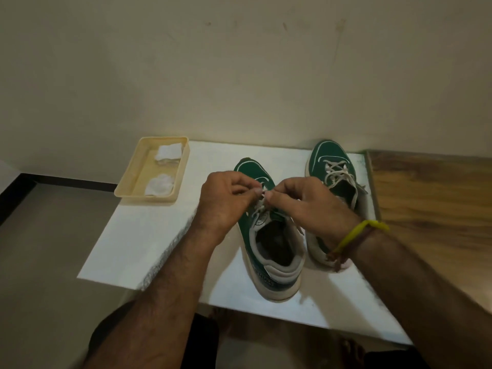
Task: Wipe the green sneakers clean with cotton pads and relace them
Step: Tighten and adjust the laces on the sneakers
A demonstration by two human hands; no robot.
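Sneaker [269, 251] green, laces [259, 207] half-threaded

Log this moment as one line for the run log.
step: relacing | hands: left and right pinch lace | near sneaker | far sneaker laced

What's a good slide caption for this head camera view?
Both hands pinch the lace of the near green sneaker.

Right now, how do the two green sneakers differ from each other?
The near sneaker has both hands at its lace: left hand and right hand pinch it. The far sneaker is untouched, its lace crossed. The near one stands mid-board; the far one stands at the board's right edge. Both are green with white soles, toes toward the wall.
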